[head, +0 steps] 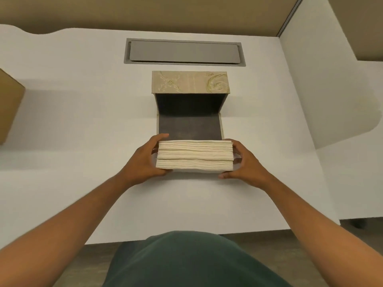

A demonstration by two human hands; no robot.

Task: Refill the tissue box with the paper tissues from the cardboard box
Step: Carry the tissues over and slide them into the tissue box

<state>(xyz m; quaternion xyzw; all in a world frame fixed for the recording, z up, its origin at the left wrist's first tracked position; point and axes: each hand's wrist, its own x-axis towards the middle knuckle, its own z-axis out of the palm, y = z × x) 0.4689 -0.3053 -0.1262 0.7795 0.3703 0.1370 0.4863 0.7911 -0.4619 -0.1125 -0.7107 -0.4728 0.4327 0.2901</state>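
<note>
My left hand (145, 160) and right hand (242, 162) clamp tissue stack (194, 155) ends, keeping sheets square before open tissue box (189, 112), mid-table.

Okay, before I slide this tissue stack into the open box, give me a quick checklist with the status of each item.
1. Both hands on the tissue stack: ok, left hand and right hand grip its two ends.
2. Tissue box open towards you: ok, flap down, dark inside showing.
3. Box interior free of objects: ok, as far as visible.
4. Stack lined up with the opening: ok, centred just in front of it.
5. Stack tidy: ok, though a few seams show between layers.
6. Stack fits the box height: cannot tell.
</note>
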